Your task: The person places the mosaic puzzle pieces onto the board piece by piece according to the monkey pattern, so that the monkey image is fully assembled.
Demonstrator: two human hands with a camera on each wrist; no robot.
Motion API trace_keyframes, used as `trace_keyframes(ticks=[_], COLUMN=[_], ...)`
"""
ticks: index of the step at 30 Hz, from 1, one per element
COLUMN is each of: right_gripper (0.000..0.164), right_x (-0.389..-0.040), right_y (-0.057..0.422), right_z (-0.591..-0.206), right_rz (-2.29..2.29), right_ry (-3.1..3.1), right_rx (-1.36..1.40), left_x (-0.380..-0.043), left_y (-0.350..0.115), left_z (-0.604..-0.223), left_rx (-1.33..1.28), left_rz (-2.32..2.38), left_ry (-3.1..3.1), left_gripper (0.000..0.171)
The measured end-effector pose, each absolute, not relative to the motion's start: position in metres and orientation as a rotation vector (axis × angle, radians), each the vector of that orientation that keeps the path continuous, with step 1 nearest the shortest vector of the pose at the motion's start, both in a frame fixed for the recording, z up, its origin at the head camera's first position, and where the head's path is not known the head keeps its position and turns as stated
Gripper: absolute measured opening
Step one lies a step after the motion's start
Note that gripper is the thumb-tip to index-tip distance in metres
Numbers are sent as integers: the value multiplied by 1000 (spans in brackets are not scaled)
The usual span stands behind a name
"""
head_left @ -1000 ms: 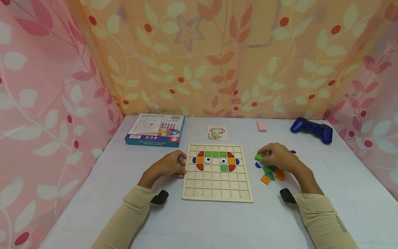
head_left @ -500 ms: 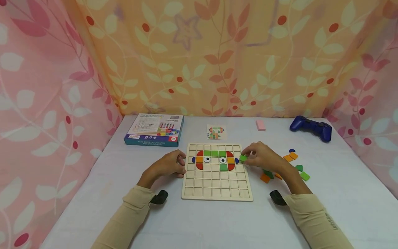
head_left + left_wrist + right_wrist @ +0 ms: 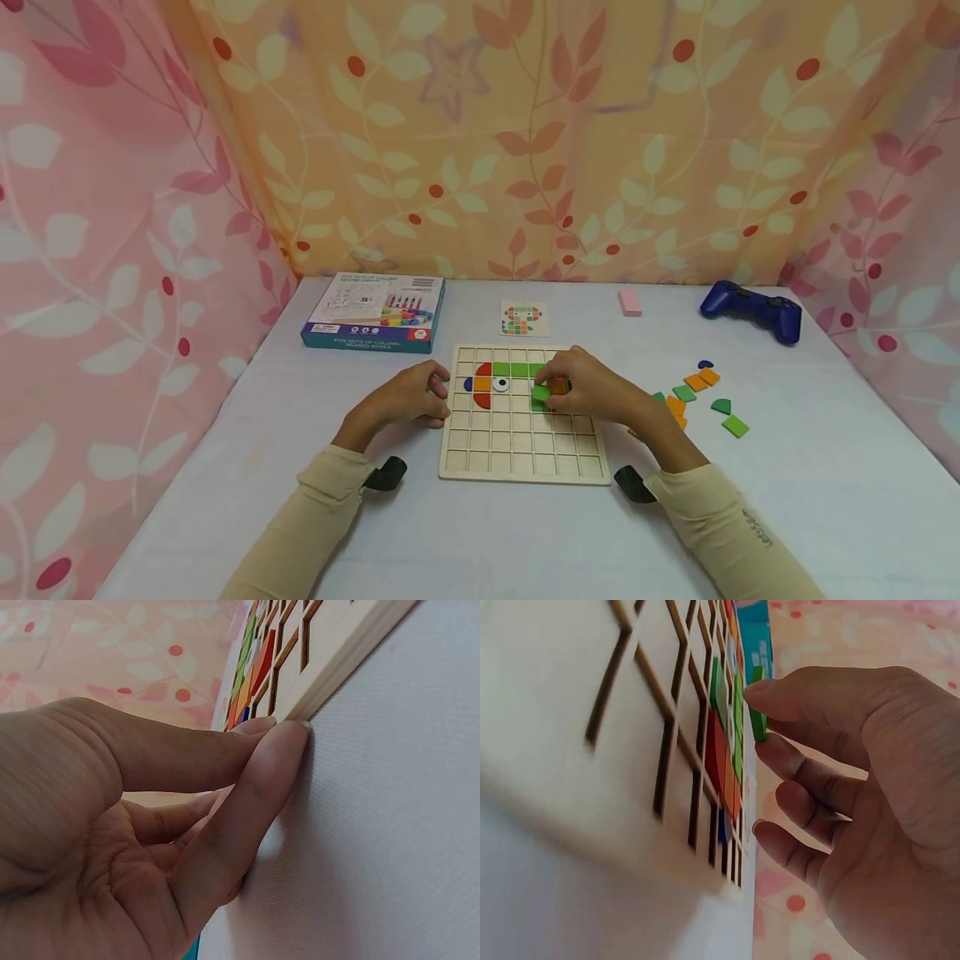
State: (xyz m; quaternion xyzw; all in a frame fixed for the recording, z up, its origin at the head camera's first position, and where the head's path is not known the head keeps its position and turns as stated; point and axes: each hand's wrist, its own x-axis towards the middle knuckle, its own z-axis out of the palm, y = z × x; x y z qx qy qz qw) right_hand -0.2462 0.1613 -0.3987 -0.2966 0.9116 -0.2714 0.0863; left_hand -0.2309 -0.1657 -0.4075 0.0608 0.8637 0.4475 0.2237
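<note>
A wooden grid board [image 3: 521,467] lies flat in front of me, its upper rows set with green square tiles [image 3: 517,369], red curved pieces [image 3: 482,400], an orange tile [image 3: 482,384] and a round eye tile [image 3: 501,384]. My left hand [image 3: 408,393] holds the board's left edge, with thumb and fingertip at the rim in the left wrist view. Between thumb and fingers, my right hand [image 3: 592,385] pinches a green square tile [image 3: 758,712] over the board's right half. That hand covers the second eye tile and much of the right-side pieces in the head view.
Loose orange tiles [image 3: 696,382], green pieces [image 3: 736,427] and a blue half-round [image 3: 705,364] are scattered right of the board. Behind it lie a pattern card [image 3: 524,318], a boxed set [image 3: 375,312], a pink block [image 3: 630,303] and a blue game controller [image 3: 752,312].
My right hand has picked the green square tile from the loose pieces and carried it left over the board. The left hand stays at the board's edge.
</note>
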Motion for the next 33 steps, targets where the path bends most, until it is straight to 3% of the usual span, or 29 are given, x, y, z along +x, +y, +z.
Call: trace_keyframes(ticks=[16, 33], right_gripper=[24, 24], right_x=[-246, -245], right_y=[112, 100], right_z=[-400, -400], right_rz=[-757, -718], right_ry=[2698, 2702], right_rx=[-1003, -949], left_x=[-230, -231], left_y=[-165, -165], left_z=[-406, -406], left_rx=[154, 154], left_rz=[1236, 1223], left_ry=[2382, 2382], left_gripper=[57, 59])
